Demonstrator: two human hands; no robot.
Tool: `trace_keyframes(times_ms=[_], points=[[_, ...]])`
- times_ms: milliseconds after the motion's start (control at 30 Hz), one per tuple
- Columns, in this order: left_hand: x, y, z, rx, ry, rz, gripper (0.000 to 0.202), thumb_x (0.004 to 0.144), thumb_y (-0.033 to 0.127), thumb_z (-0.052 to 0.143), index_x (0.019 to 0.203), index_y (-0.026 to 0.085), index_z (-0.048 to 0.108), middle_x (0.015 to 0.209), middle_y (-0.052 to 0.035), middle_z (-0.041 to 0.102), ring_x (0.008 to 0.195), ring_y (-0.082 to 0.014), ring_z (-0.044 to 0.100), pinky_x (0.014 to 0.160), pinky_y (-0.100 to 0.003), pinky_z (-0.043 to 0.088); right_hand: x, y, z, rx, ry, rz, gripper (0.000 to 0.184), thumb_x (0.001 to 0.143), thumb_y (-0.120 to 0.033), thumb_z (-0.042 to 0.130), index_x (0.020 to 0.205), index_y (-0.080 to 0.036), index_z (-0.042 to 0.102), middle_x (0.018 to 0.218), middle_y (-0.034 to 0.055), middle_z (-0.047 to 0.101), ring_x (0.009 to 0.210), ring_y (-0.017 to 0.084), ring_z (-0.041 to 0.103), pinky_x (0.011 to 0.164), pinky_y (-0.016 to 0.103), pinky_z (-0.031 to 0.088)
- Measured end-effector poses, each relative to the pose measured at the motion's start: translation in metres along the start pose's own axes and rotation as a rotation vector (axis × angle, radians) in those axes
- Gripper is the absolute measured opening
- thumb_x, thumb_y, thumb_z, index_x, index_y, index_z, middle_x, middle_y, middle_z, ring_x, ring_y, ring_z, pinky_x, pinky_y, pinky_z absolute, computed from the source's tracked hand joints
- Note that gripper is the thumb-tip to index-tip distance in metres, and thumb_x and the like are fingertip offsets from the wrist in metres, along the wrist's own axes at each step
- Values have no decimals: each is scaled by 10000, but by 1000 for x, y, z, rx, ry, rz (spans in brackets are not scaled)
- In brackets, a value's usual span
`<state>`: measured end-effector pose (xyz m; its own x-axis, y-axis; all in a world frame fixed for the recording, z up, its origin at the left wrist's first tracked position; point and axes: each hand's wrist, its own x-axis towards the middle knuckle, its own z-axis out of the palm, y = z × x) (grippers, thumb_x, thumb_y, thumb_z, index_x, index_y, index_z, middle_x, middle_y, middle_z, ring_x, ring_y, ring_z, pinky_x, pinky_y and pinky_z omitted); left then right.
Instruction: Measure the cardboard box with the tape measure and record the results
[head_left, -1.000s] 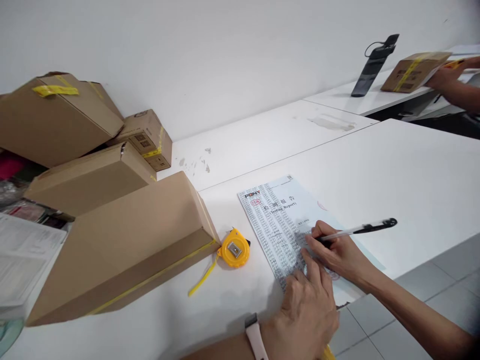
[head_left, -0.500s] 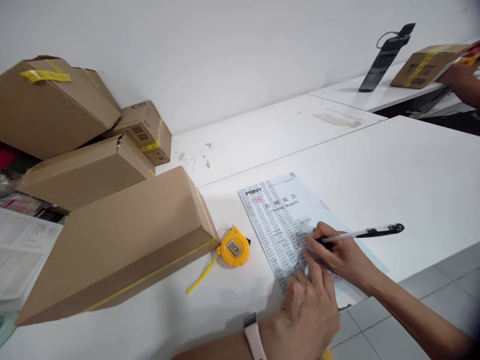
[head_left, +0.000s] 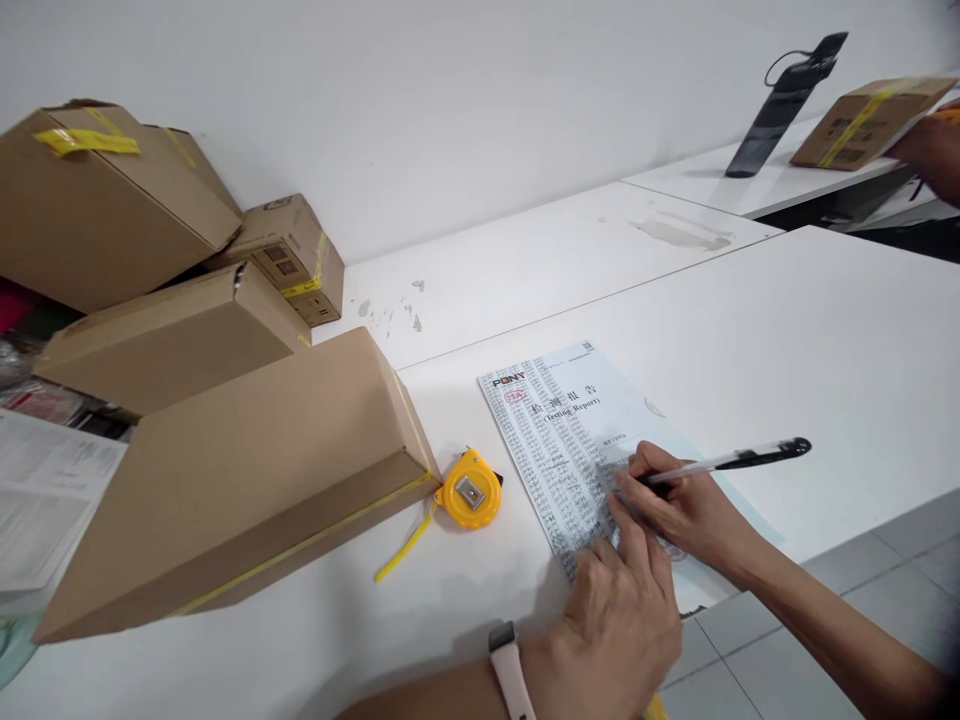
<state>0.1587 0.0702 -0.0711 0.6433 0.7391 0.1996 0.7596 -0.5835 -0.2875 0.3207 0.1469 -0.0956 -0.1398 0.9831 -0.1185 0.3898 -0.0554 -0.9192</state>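
My right hand (head_left: 679,505) is closed around a pen (head_left: 750,458) with a clear barrel and black cap end. Its tip is hidden by my fingers, close over the printed Testing Report (head_left: 559,430), a pale blue sheet or booklet covered in rows of small dark handwriting-like marks. My left hand (head_left: 619,610) lies on the lower part of the report, index finger stretched toward the pen hand, other fingers partly bent, gripping nothing. To the left of the report sits a yellow tape measure (head_left: 471,492) with a yellow strap.
A large cardboard box (head_left: 262,450) lies left of the tape measure, with more boxes (head_left: 112,210) stacked behind. A dark water bottle (head_left: 776,115) stands at the back right. Beside it, another person's hand (head_left: 930,150) is at a taped box (head_left: 862,125). The table's front edge is at lower right.
The view has shifted slightly. The other person's hand at the far right sits lower relative to the taped box. My hands and the pen have hardly moved on the report.
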Motion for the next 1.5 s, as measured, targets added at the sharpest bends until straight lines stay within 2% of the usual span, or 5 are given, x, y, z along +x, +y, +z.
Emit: trace_keyframes(times_ms=[533,767,1100,1267,1500], points=[[0,1,3,7,7,22,569,1027,461,507,1406,54,628,1341,-225,671,774,-165,611,659,-287,467,0,-5,1,23,37,46,431,885,-583,658,712,-245,456,553,-73,415,430,91,404,416,259,288],[0,1,2,2,-6,26,605,1022,501,525,1412,48,619,1359,-239,650,781,-163,616,669,-287,470,-1,-5,0,29,44,38,419,890,-538,670,696,-242,445,530,-84,370,428,82,356,411,244,283],[0,1,1,0,1,11,551,1025,430,520,1409,47,618,1361,-229,657,756,-158,607,665,-283,470,-1,-6,1,66,73,52,441,870,-567,695,692,-238,461,575,-65,410,445,82,369,405,240,329],[-1,0,-1,29,5,14,589,1038,479,510,1437,55,596,1386,-234,633,780,-154,606,717,-282,474,-1,-6,1,66,58,66,445,863,-583,696,693,-240,470,535,-68,402,424,84,358,394,241,320],[-1,0,0,-1,-8,22,617,1025,506,526,1423,41,601,1384,-254,632,771,-156,603,668,-289,447,0,-7,1,25,98,21,440,871,-556,697,674,-236,467,595,-46,435,470,89,373,408,241,341]])
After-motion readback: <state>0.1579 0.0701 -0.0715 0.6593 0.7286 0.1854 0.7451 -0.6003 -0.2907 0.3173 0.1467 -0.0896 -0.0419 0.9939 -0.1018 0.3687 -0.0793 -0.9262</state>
